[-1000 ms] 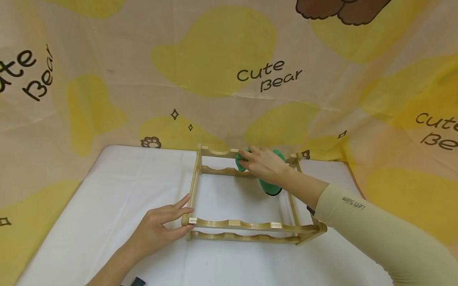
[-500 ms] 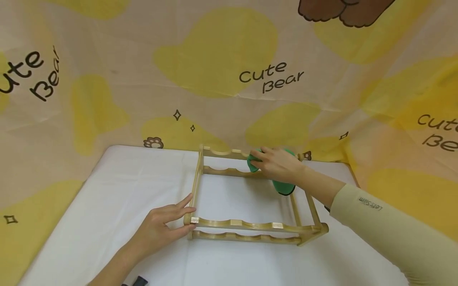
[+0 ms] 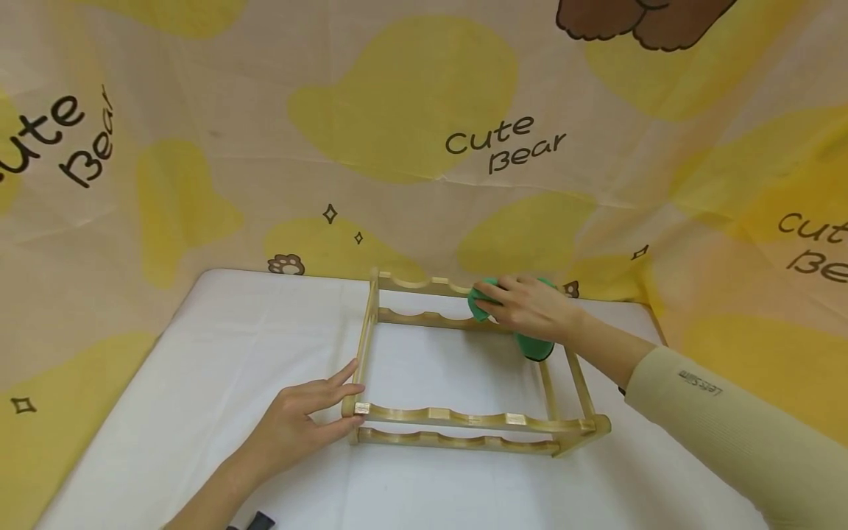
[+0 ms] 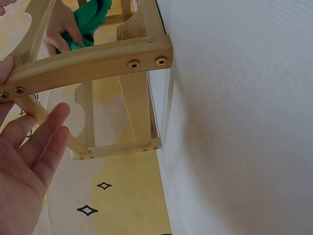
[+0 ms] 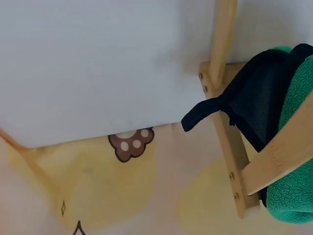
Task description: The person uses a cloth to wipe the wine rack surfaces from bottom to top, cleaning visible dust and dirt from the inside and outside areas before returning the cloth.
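Cloth [image 3: 534, 346] is bunched in the right hand [image 3: 530, 305] near the right end of the rack's far side, its green folds showing beyond the fingers, while the rack [image 3: 473, 420] stands on the white table [image 3: 265, 346]. The right hand's fingers are curled into the cloth and grip it. The left hand [image 3: 298, 412] is spread about the near left corner, thumb to one side and fingertips to the other, in a light pinch on the wood that seems meant to steady it. The step in hand looks like wiping the far side, probably along one of its scalloped rails. A next move would call for a steady left hand, and for keeping the cloth pressed to the wood as it rounds the corner or goes on to another bar; a loose fold could catch on an end. The head view hides much of where cloth meets wood, since the right hand covers it. The right wrist view leaves that hand out but shows the cloth's dark panel and a dark strap [image 5: 201, 112] reaching across the rack's end, with green on both sides of a bar. The left wrist view brings out what the head view does not: screws [image 4: 133, 64] in the side board, and some left fingers lying loose beside a thin bar
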